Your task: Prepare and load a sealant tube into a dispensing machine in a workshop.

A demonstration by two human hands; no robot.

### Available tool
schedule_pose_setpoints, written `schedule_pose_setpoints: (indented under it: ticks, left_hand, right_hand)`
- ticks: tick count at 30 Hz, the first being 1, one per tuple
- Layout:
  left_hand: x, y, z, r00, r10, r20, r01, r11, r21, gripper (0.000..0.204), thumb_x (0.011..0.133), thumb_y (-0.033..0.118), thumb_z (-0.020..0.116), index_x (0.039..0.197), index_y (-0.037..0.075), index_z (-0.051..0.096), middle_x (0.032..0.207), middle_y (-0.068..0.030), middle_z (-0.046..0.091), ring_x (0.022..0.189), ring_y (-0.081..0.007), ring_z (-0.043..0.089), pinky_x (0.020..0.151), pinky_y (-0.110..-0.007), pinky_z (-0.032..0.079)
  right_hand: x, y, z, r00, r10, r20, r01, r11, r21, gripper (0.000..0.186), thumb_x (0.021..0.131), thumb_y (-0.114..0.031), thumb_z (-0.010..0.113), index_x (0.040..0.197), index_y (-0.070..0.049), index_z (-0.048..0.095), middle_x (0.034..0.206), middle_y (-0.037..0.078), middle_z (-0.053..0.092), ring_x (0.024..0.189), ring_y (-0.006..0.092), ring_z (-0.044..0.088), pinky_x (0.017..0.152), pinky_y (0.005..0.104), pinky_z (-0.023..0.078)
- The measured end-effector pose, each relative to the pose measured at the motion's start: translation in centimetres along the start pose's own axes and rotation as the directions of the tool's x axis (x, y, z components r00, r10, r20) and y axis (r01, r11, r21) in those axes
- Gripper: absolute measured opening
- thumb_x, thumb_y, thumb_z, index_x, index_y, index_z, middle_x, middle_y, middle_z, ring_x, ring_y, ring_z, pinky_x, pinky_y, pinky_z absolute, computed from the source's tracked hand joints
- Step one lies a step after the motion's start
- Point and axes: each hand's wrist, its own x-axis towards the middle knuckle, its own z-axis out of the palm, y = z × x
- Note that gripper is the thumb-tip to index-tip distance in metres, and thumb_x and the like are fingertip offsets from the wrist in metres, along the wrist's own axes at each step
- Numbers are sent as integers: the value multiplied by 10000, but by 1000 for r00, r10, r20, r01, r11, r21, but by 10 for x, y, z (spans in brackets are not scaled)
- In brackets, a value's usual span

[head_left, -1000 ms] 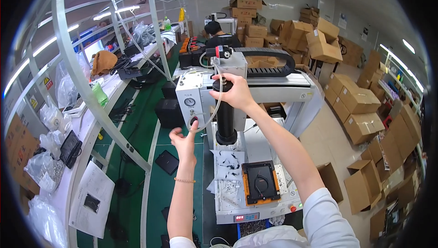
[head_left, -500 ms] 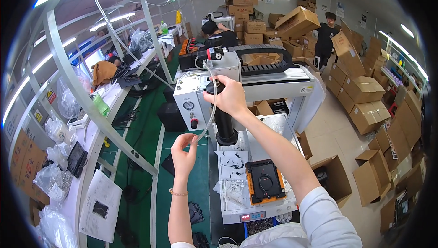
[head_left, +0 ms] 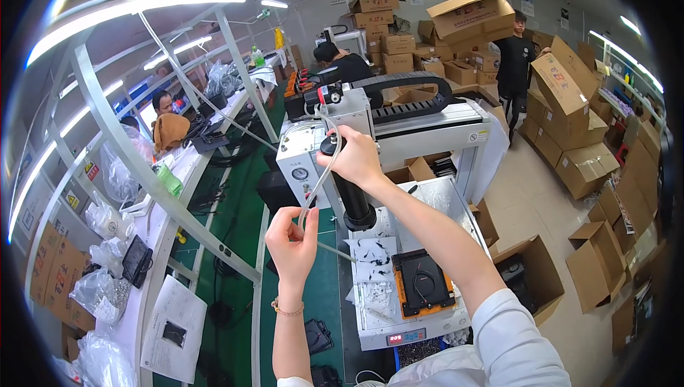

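A white bench-top machine (head_left: 303, 166) with a round pressure gauge stands in front of me. Its upright black cylinder (head_left: 354, 205) has a dark cap (head_left: 329, 145) on top. My right hand (head_left: 355, 158) grips this cap, fingers curled round it. From there a pale flexible tube (head_left: 322, 179) loops down to my left hand (head_left: 292, 243), which pinches it between thumb and fingers. Below the cylinder, a black flat panel (head_left: 413, 273) with a cable on it sits in an orange fixture (head_left: 427, 310) on the machine's bed.
White paper (head_left: 372, 259) with black smears lies beside the fixture. An open cardboard box (head_left: 541, 273) stands to the right, with stacked cartons (head_left: 570, 145) behind. One person (head_left: 514, 66) carries boxes there. A long bench (head_left: 167, 237) with plastic bags runs along the left.
The view has shifted slightly. My left hand has turned a little and still pinches the tube; my right hand stays at the cap. The person with boxes has come nearer.
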Motion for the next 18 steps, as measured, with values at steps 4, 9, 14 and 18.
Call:
schedule_pose_setpoints:
  ticks: [4, 9, 14, 18]
  left_hand:
    - [3, 24, 6, 998, 57, -12, -58, 998, -14, 219, 840, 116, 743, 776, -13, 579, 684, -24, 527, 432, -35, 344, 419, -222, 215]
    - [4, 43, 6, 995, 97, -28, -97, 995, 30, 219, 849, 116, 733, 773, -16, 576, 699, -23, 534, 430, -33, 319, 420, -227, 197]
    - [7, 53, 6, 990, 133, -53, -130, 990, 53, 223, 854, 121, 729, 766, -16, 577, 697, -22, 534, 431, -30, 304, 420, -230, 189]
    - [9, 60, 5, 992, 113, -62, -110, 992, 54, 226, 851, 124, 730, 760, -17, 579, 703, -26, 550, 420, -31, 302, 408, -230, 192]
  right_hand:
    - [-4, -4, 0, 999, 22, -31, -24, 997, -77, 477, 621, -384, 779, 944, -45, 686, 746, 175, 689, 721, 331, 686, 705, 393, 545]
    - [-6, -13, 0, 997, 63, -41, -66, 995, -70, 498, 617, -372, 776, 975, -35, 694, 796, 189, 697, 772, 336, 692, 745, 396, 547]
    - [-5, -14, -1, 996, 53, -76, -60, 993, -98, 533, 603, -365, 776, 999, -19, 693, 790, 189, 699, 763, 342, 693, 741, 398, 549]
    - [-8, -17, -9, 989, 149, 16, -148, 986, -80, 522, 635, -364, 783, 989, 4, 670, 901, 191, 696, 853, 356, 677, 803, 396, 534]
